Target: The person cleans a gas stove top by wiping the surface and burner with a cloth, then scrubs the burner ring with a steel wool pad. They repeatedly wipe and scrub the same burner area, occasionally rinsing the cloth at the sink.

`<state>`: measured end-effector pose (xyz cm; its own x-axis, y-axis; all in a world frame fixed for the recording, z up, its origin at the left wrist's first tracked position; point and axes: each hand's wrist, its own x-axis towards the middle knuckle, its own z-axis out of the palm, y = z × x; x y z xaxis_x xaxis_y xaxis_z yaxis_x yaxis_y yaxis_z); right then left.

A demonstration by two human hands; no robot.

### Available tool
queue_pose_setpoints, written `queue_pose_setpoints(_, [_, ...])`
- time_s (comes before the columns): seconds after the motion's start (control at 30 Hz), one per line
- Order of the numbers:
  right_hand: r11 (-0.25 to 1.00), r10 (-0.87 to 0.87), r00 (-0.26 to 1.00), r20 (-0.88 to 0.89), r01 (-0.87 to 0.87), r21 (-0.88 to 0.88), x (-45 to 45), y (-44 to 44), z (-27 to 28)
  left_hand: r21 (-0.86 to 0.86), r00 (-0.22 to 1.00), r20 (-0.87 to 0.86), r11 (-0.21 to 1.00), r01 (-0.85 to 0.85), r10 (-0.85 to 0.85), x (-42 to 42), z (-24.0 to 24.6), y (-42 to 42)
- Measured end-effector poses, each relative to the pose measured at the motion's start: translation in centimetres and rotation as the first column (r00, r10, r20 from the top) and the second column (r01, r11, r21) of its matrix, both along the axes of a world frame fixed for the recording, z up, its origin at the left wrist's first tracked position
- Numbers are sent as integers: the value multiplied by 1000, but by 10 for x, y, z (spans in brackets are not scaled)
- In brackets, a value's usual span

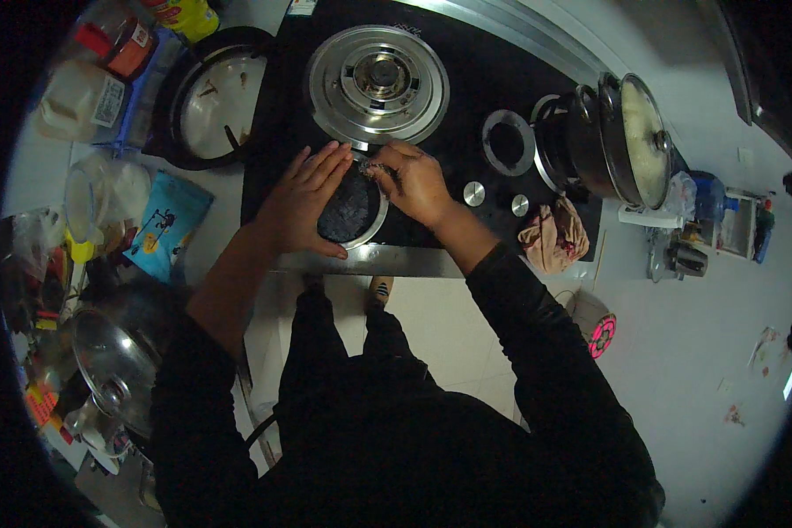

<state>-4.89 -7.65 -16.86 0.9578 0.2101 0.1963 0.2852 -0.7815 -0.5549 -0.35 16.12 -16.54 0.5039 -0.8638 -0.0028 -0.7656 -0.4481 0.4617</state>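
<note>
Over the near part of a black gas cooktop [455,86], my left hand [310,204] rests with spread fingers on the left side of a round dark disc with a pale metal rim [353,208]. Its thumb lies along the disc's near edge. My right hand [412,181] pinches a small dark, rough scrap, apparently a scouring pad [374,173], against the disc's upper right edge. Just beyond both hands sits a burner with a wide steel drip plate [379,82]. Two control knobs [474,194] stand to the right, and a crumpled pinkish cloth [554,234] lies at the cooktop's near right corner.
A metal ring [508,142] and a pot with a glass lid [643,142] are on the cooktop's right. At the left are a black-rimmed pan [214,99], a blue packet [169,224], jars and a large glass lid [115,369]. A bin [591,320] stands on the floor.
</note>
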Motion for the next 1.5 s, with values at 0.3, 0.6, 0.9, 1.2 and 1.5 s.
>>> queue_pose_setpoints(0.3, [999,16,995,-97,-12,41,-19,-6,2,20,1000,-16,999,27,-27,2,1,-1])
queue_pose_setpoints(0.6, [999,9,978,-208,2,50,-35,-5,11,2,999,-22,999,43,-43,5,1,0])
queue_pose_setpoints(0.9, [1000,16,996,-85,-18,-24,-19,-2,13,28,999,3,998,48,-48,5,1,0])
queue_pose_setpoints(1.2, [999,-28,999,-21,27,-22,-3,2,4,16,998,8,998,64,-64,6,1,1])
queue_pose_setpoints(1.5, [999,-27,997,-65,28,20,-18,-3,5,-13,999,-4,999,40,-40,6,-3,-1])
